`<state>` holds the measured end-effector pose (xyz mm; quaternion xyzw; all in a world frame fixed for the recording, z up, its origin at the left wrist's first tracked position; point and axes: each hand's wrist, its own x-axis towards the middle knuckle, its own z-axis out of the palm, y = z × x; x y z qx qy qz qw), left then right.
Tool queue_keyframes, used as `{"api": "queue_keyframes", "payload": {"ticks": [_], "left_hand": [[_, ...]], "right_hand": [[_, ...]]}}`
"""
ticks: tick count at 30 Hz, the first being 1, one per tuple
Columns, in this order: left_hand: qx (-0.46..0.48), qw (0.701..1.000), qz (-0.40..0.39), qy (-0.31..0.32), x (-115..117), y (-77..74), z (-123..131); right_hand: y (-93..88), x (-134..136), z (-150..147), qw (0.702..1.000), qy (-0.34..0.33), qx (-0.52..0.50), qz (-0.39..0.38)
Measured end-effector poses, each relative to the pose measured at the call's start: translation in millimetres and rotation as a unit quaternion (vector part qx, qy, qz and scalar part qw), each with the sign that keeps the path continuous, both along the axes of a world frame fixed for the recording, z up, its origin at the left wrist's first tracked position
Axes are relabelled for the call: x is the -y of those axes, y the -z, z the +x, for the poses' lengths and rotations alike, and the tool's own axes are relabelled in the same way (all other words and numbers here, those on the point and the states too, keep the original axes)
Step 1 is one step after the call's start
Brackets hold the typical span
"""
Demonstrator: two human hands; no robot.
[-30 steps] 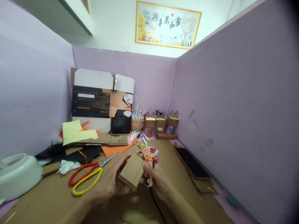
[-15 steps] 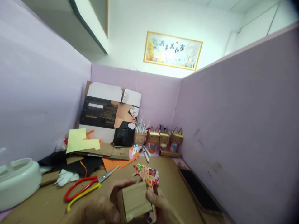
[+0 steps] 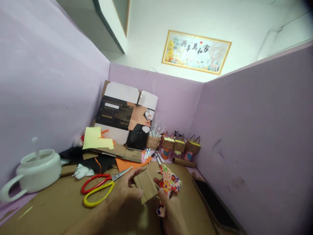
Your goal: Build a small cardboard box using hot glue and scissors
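A small cardboard box (image 3: pixel 146 185) is tilted in front of me, one brown panel turned towards the camera. My left hand (image 3: pixel 130 187) grips it from the left, fingers behind its upper edge and thumb near the front. My right hand (image 3: pixel 169 204) is closed around a flower-patterned glue gun (image 3: pixel 170 180), whose narrow tip points up and away; its lower end shows beneath the hand. The fingers of this hand also reach the box's right side. Just left of my left hand lie scissors (image 3: pixel 99 192) with one red and one yellow handle, blades partly open.
A white pot (image 3: pixel 40 169) stands at left. Behind are crumpled white gloves (image 3: pixel 83 171), yellow paper (image 3: pixel 96 139), a flattened printed carton (image 3: pixel 117 112), a basket of markers (image 3: pixel 153 142) and several cardboard figures (image 3: pixel 179 145). A dark flat tray (image 3: pixel 216 204) lies along the right wall.
The view has swung left. The box has been turned and tilted, and the glue gun has moved out from behind it to its right, now showing more clearly in my right hand.
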<state>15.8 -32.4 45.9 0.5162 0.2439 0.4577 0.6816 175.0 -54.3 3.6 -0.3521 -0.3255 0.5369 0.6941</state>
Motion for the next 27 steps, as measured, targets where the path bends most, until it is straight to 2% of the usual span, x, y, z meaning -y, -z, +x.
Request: {"api": "queue_keyframes", "payload": {"ticks": [2,5,7,12,16,19,23,27], "left_hand": [[0.001,0.999,-0.029,0.034,0.7,-4.8,-7.0],[-0.047,0.996,-0.055,0.053,-0.8,-0.5,-11.0],[-0.086,0.993,-0.067,0.053,-1.5,5.7,-8.6],[-0.07,0.995,-0.063,-0.036,3.1,7.8,1.6],[-0.064,0.991,-0.115,-0.016,7.2,5.2,4.0],[-0.065,0.994,-0.087,-0.032,5.2,10.8,3.4],[-0.099,0.992,-0.032,-0.075,1.9,18.5,4.0],[-0.122,0.985,-0.009,-0.118,3.9,18.0,7.5]], "right_hand": [[-4.6,2.9,3.4,1.0,-0.008,-0.003,-0.018],[-13.3,8.6,2.4,0.993,-0.116,0.016,0.001],[-18.3,11.8,-2.2,0.987,-0.152,0.04,0.031],[-21.6,13.1,-8.7,0.989,-0.12,0.068,0.047],[-16.1,11.5,-6.1,0.991,-0.119,0.052,0.035],[-13.0,11.2,-5.4,0.991,-0.111,0.07,0.028],[-12.4,10.9,-6.8,0.986,-0.104,0.116,0.066],[-11.7,10.5,-8.4,0.986,-0.086,0.13,0.066]]}}
